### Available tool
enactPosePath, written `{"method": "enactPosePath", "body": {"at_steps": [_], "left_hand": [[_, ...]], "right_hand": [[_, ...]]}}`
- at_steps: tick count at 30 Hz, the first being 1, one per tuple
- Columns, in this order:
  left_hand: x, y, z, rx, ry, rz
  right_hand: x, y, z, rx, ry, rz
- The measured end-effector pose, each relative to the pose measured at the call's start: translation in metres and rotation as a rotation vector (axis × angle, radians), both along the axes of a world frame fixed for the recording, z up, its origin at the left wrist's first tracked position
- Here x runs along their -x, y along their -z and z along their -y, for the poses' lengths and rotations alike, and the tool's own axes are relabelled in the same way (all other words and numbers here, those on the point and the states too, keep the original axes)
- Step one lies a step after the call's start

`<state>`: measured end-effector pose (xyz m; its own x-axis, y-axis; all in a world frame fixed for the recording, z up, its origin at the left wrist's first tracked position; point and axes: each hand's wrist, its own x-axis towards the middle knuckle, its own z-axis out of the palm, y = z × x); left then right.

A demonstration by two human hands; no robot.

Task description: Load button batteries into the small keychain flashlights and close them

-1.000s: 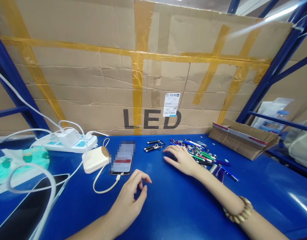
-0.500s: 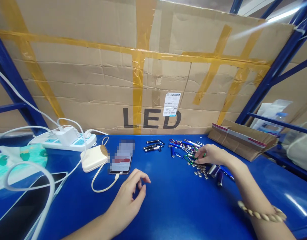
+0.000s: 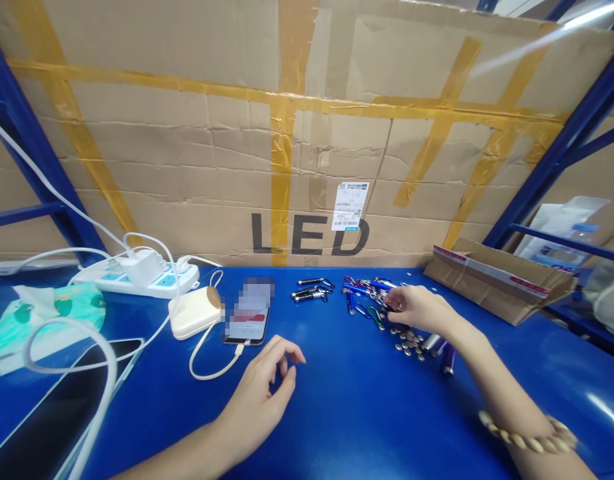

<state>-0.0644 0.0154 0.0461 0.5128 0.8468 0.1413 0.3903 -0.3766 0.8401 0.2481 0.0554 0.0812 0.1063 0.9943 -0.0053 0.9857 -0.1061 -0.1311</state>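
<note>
A blue workbench faces taped cardboard; the right hand bunches its fingers over small metal pieces, any pinch unclear; the left hand rests loosely curled.

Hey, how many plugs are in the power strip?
2: a white charger block near the middle of the power strip, and a smaller white plug toward its right end.
</note>
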Motion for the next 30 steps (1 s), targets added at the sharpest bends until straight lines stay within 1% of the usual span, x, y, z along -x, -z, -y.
{"method": "enactPosePath", "body": {"at_steps": [2,4,7,9,10,12,15,18,20,21,23,25,27,28,30], "left_hand": [[0.000,0.001,0.000,0.012,0.003,0.015],[0.000,0.002,-0.001,0.031,0.011,0.032],[0.000,0.004,-0.001,0.054,0.013,0.049],[0.000,0.006,-0.001,0.063,0.012,0.052],[0.000,0.007,0.000,0.064,0.008,0.048],[0.000,0.009,0.000,0.071,-0.010,0.036],[0.001,0.010,0.000,0.104,-0.049,0.030],[0.001,0.008,-0.001,0.169,-0.049,0.054],[0.000,0.006,-0.002,0.196,-0.052,0.089],[0.000,0.006,-0.003,0.196,-0.062,0.110],[0.000,0.006,-0.006,0.185,-0.111,0.145],[-0.001,0.007,-0.009,0.193,-0.171,0.175],[-0.001,0.008,-0.010,0.230,-0.219,0.226],[-0.001,0.008,-0.011,0.251,-0.231,0.250],[-0.001,0.008,-0.012,0.276,-0.247,0.273]], "right_hand": [[0.005,0.000,-0.001,-0.069,-0.044,-0.041],[0.014,0.000,-0.002,-0.174,-0.098,-0.148],[0.034,0.003,-0.001,-0.289,-0.161,-0.408],[0.053,0.008,0.001,-0.280,-0.208,-0.607],[0.063,0.011,0.002,-0.262,-0.235,-0.704],[0.083,0.016,0.007,-0.144,-0.278,-0.896],[0.107,0.025,0.017,0.112,-0.325,-1.175],[0.121,0.030,0.025,0.294,-0.342,-1.276],[0.125,0.031,0.027,0.349,-0.351,-1.280],[0.125,0.031,0.027,0.352,-0.354,-1.267],[0.121,0.027,0.025,0.303,-0.372,-1.175],[0.108,0.019,0.020,0.180,-0.399,-0.953],[0.088,0.010,0.015,0.026,-0.397,-0.622],[0.076,0.005,0.013,-0.022,-0.369,-0.478],[0.051,-0.002,0.010,-0.032,-0.257,-0.224]]}}
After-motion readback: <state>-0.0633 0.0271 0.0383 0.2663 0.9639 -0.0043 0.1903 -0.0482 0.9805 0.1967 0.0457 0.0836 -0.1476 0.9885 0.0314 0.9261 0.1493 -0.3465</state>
